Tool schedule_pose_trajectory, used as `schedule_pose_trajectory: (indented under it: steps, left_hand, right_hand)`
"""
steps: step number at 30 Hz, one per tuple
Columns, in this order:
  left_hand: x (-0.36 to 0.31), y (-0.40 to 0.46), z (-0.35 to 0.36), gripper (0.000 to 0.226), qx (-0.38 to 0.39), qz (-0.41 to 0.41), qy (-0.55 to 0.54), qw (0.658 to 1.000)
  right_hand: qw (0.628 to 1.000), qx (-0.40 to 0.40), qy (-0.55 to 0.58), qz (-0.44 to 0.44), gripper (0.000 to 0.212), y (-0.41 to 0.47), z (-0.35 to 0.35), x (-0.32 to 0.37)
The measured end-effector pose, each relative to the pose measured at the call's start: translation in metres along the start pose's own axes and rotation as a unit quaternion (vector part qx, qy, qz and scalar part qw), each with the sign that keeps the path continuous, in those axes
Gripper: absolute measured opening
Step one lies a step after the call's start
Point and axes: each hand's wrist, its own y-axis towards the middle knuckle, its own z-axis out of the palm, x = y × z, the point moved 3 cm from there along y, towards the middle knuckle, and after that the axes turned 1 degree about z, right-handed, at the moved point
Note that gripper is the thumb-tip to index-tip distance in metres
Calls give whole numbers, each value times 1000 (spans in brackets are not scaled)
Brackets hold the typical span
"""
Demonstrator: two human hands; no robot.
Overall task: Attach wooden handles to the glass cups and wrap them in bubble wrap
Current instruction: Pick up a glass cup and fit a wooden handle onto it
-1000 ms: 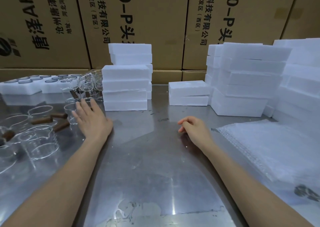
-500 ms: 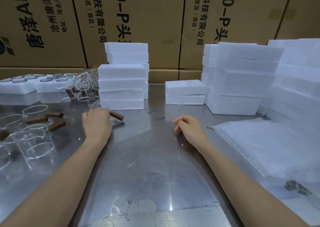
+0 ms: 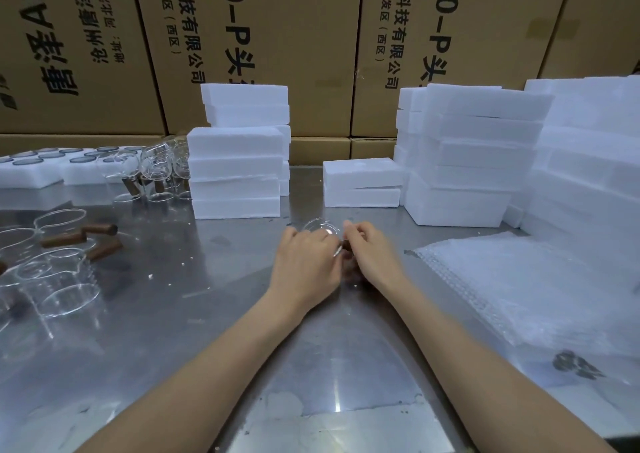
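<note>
Centrally, a glass cup is gripped in the left hand over the counter, while its wooden handle is pinched by the right hand. If the handle is forced on crookedly, the glass could be cracked or dropped; the bubble wrap lies untouched alongside.

We have one view only, from a head-worn wide-angle camera. It looks forward and down across the steel counter, with both forearms entering from the bottom edge. The near counter fills the lower frame; foam block stacks sit mid-distance, and the cardboard cartons close the far side. Straight edges bow near the frame borders.
</note>
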Motion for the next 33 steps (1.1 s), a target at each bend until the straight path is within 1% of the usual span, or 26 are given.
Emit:
schedule_pose_trajectory:
  steps: [4, 6, 8, 10, 12, 14, 16, 17, 22, 28, 33]
  left_hand:
    - [-3, 2, 2, 11, -4, -3, -86, 996]
    - [2, 1, -1, 13, -14, -9, -145, 989]
    - [7, 3, -6, 27, -37, -30, -217, 975]
    - [11, 5, -9, 49, -58, -65, -281, 956]
    - [12, 6, -8, 66, -33, -124, -359, 925]
    - [11, 4, -3, 70, 19, -169, -419, 892]
    - [14, 1, 4, 63, 49, -201, -447, 870]
    - [16, 1, 6, 59, 45, -210, -456, 864]
    - [14, 3, 2, 46, -14, -225, -476, 850]
    - [16, 4, 0, 33, -61, -310, -497, 808]
    - [21, 5, -1, 22, -80, -355, -518, 774]
  right_hand:
    - [998, -47, -28, -13, 42, 2, -9, -1]
    - [998, -66, -16, -7, 43, 2, -12, -1]
    - [997, -79, 13, 4, 44, 1, -14, -1]
    - [995, -92, 47, 1, 44, 0, -15, 1]
    - [993, -95, 67, -7, 43, -1, -16, 3]
    - [993, -89, 71, -17, 43, -2, -15, 5]
    - [994, -83, 64, -28, 44, -3, -15, 7]
    - [994, -82, 60, -32, 45, -3, -15, 8]
    - [993, -85, 55, -63, 44, -3, -14, 11]
    - [992, -56, 48, -102, 50, -7, -4, 15]
    - [992, -57, 42, -100, 46, -7, -3, 17]
